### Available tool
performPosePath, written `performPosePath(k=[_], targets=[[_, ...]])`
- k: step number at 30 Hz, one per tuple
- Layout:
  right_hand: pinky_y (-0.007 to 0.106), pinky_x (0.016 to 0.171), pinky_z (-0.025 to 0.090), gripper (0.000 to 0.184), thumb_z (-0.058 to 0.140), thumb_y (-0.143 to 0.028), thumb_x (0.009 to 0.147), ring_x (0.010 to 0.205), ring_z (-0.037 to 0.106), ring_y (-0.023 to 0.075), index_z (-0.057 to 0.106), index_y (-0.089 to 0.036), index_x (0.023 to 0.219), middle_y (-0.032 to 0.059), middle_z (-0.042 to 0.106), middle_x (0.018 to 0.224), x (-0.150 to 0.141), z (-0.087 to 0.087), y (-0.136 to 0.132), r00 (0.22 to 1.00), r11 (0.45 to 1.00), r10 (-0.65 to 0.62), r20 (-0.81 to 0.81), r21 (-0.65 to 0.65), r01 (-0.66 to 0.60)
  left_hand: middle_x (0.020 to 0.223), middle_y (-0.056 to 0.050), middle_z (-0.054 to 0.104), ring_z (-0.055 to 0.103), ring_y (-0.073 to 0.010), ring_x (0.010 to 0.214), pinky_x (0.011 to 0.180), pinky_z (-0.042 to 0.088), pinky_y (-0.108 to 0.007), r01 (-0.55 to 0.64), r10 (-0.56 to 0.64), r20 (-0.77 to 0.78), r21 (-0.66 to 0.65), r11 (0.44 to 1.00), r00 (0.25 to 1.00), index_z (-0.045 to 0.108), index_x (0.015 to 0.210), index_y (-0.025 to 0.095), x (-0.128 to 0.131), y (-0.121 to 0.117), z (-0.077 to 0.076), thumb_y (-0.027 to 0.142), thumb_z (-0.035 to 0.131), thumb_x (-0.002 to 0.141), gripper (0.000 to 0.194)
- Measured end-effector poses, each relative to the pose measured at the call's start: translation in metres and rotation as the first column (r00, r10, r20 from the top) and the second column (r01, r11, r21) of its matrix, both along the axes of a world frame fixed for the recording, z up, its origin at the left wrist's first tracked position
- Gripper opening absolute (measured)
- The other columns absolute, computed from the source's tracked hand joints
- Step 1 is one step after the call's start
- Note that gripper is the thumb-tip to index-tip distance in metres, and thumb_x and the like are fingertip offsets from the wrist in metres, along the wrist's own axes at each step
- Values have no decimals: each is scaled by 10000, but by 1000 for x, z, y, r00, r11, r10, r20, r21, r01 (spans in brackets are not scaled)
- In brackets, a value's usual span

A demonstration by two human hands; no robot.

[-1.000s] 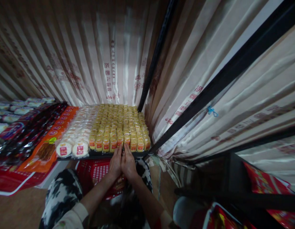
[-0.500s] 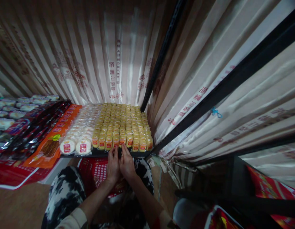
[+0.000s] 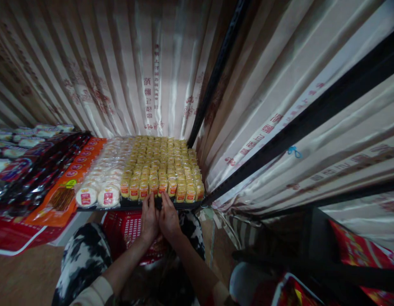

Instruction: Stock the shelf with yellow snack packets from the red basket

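Rows of yellow round snacks in clear packets with red labels (image 3: 152, 170) stand packed on a dark shelf. At their front edge, my left hand (image 3: 149, 219) has its fingers stretched forward, the tips against the lower front of the packets. Close beside it, my right hand (image 3: 169, 219) also reaches out with straight fingers, its tips at the labelled front of a neighbouring packet. Neither hand is wrapped round anything that I can see. White round cakes in clear packets (image 3: 109, 196) stand just left of the yellow ones.
Left of these lie an orange snack bag (image 3: 58, 199), dark shiny packets (image 3: 53, 163) and white packets (image 3: 17, 140). A red basket (image 3: 131, 223) sits below the shelf, between my knees. Black posts (image 3: 212, 76) and a pale printed curtain (image 3: 171, 68) border the shelf.
My left fingertips have shifted slightly left along the packet fronts, while my right hand stays nearly in place. The view has turned a little.
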State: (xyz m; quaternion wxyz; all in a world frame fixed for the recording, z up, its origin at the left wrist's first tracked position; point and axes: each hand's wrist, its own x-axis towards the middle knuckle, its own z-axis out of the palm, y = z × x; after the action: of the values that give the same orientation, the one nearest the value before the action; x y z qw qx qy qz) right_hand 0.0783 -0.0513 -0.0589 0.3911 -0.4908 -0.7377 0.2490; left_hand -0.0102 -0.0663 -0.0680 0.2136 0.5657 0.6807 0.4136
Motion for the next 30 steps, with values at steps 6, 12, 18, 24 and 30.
performPosePath(k=[6, 12, 18, 24, 30], targets=[[383, 1043, 332, 545, 401, -119, 751, 1266, 360, 212, 426, -42, 1290, 170, 433, 1329, -1, -1, 3, 999, 1000, -27, 34, -1, 27, 1284, -141, 338, 375, -232, 1204, 990, 366, -425, 37, -37, -9, -3, 999, 999, 267, 1350, 152, -3, 4, -3, 145, 368, 788, 572], [387, 1048, 322, 573, 403, -111, 732, 1279, 335, 215, 409, -42, 1301, 158, 430, 1335, -4, 8, 3, 996, 999, -16, 82, -48, 21, 1273, -146, 371, 387, -242, 1204, 984, 378, -392, 28, -28, -44, -17, 999, 999, 314, 1330, 129, -6, 3, 6, 132, 379, 768, 567], [390, 1056, 302, 587, 404, -104, 716, 1282, 323, 236, 404, 5, 1293, 189, 411, 1341, -8, 12, -1, 984, 998, -11, 177, -51, 20, 1247, -134, 401, 424, -222, 1168, 973, 396, -362, 48, -48, -112, -5, 999, 993, 348, 1312, 134, -12, 2, 5, 80, 362, 750, 565], [420, 1056, 292, 592, 401, -58, 697, 1280, 325, 235, 414, -12, 1287, 185, 420, 1336, -10, 8, 4, 984, 1000, -14, 177, -22, 18, 1245, -126, 421, 422, -227, 1180, 951, 419, -369, 77, -78, -132, -10, 997, 988, 335, 1318, 162, -16, 6, 0, 67, 392, 743, 585], [376, 1055, 303, 522, 349, -60, 769, 1284, 325, 197, 420, -43, 1285, 160, 413, 1347, -5, 10, 0, 989, 1000, 24, 144, -23, -21, 1211, -143, 442, 469, -225, 1123, 923, 440, -366, 59, -59, -110, -1, 998, 992, 395, 1269, 129, -16, 3, 7, 64, 409, 735, 537]])
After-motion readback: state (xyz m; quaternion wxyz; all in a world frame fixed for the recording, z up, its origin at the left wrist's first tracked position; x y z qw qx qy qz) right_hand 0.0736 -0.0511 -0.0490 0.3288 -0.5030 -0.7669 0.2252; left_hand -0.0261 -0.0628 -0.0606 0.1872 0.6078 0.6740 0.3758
